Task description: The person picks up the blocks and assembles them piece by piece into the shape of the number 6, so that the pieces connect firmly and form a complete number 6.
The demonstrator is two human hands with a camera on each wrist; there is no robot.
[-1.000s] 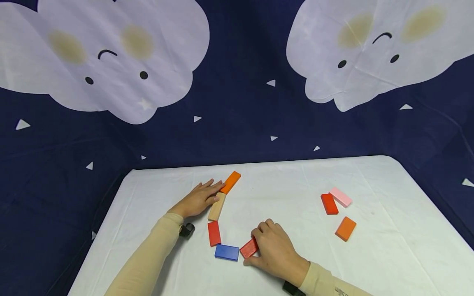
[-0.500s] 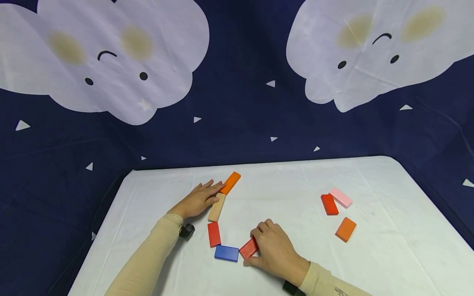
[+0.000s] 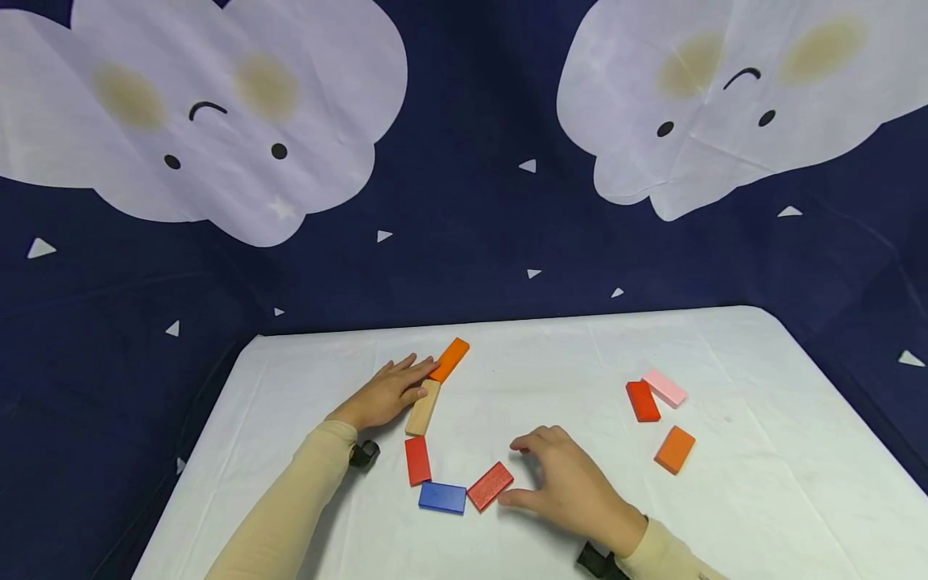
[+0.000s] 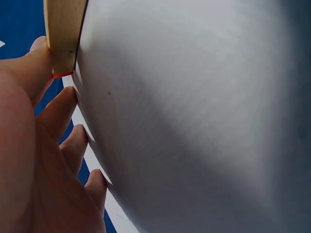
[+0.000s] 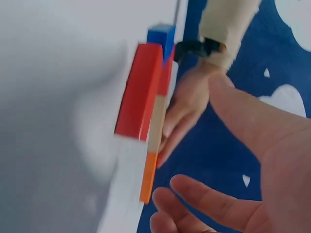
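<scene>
A curved row of blocks lies end to end on the white table: an orange block (image 3: 453,356), a plain wooden block (image 3: 424,409), a red block (image 3: 417,461), a blue block (image 3: 442,498) and a second red block (image 3: 490,486). My left hand (image 3: 387,393) lies flat with fingers spread, its fingertips and thumb touching the orange and wooden blocks. The left wrist view shows the thumb against the wooden block (image 4: 65,39). Just right of the second red block, my right hand (image 3: 573,487) is apart from it, thumb and fingers spread around nothing.
Off to the right on the table (image 3: 565,370) lie a red block (image 3: 643,401), a pink block (image 3: 664,388) touching or nearly touching it, and an orange block (image 3: 675,449). A dark blue cloth with clouds (image 3: 464,274) hangs behind the table's far edge.
My right hand has let go of the second red block and moved right, its fingers spreading. The left hand and the row of blocks have stayed in place.
</scene>
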